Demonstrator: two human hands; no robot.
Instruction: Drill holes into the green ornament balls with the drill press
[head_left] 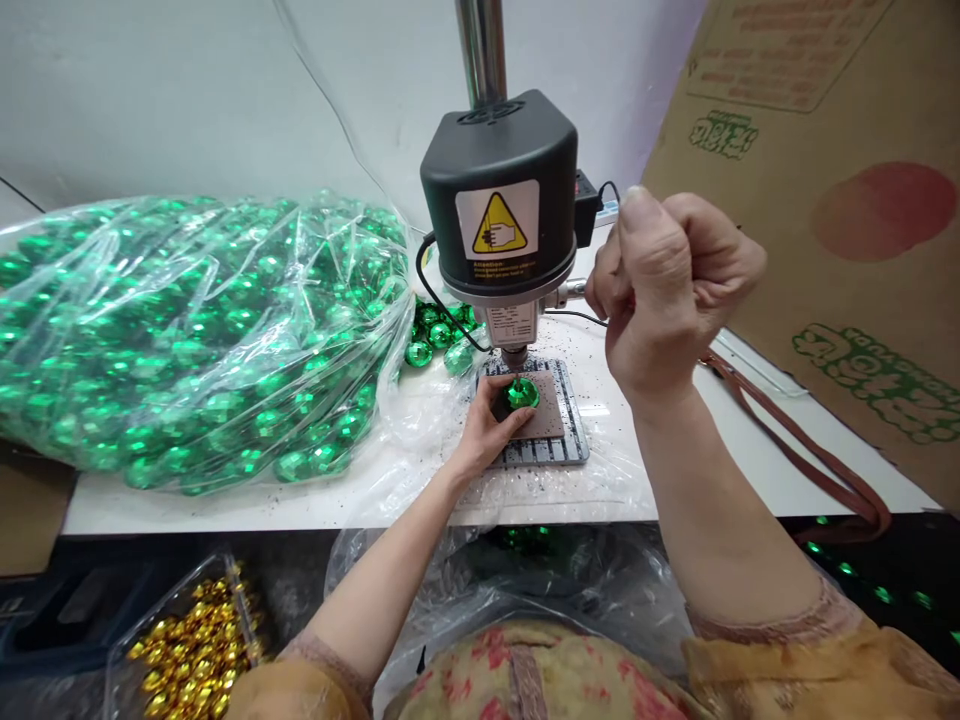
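My left hand [487, 425] reaches to the base of a small drill press [501, 190]. Its thumb and fingers pinch a shiny green faceted ball [522, 393]. The ball sits on a brown square pad [550, 412], directly under the drill chuck [514, 356]; the tip of the bit appears to meet its top. My right hand [667, 290] is closed in a fist at the right side of the machine, around the feed lever [574, 289]. Only a short metal piece of that lever shows; the rest is hidden by the fingers.
A large clear bag of green balls [202, 340] fills the left of the white table [247, 508], with loose green balls [435, 335] beside it. A cardboard box [832, 200] stands right, near a brown strap [810, 430]. Gold balls [199, 650] lie in a clear container below. Dark shavings surround the slotted base [574, 430].
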